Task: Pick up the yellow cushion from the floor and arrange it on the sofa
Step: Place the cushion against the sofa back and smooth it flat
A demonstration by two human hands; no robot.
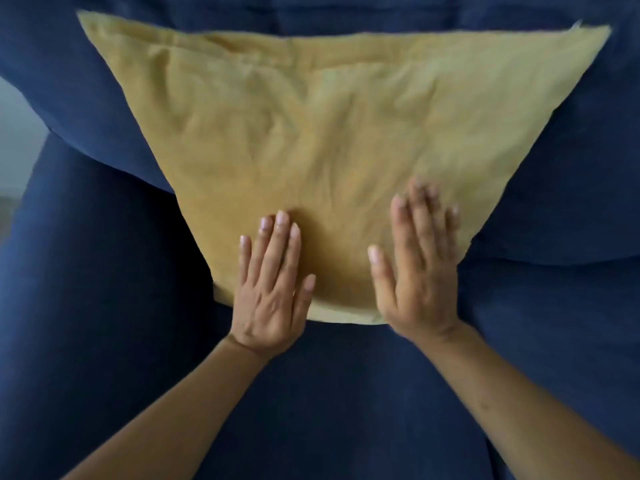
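Cushion of wrinkled yellow fabric (329, 133) leans on the dark blue fabric sofa (104, 306), its lower edge resting on the seat and its upper part propped against the blue backrest cushions toward twelve o'clock. Its top corners spread out toward ten o'clock and two o'clock, and the wide-angle view makes it look like a triangle narrowing toward the viewer.

Both bare hands lie flat on the lower part of the yellow cushion, palms down, gripping nothing. The left hand (273, 289), at about seven o'clock from the cushion's centre, has its fingers stretched out and close together, pointing toward twelve o'clock, with the heel of the palm just over the cushion's lower edge. The right hand (419, 271), at about five o'clock from the centre, is spread wide with the thumb held apart toward the left hand; its fingertips are blurred, so I cannot tell how firmly it presses. The two hands sit near each other with a strip of yellow fabric between them.

Bare forearms come in from the lower corners. A pale patch shows at nine o'clock beyond the sofa's edge, too blurred to identify.
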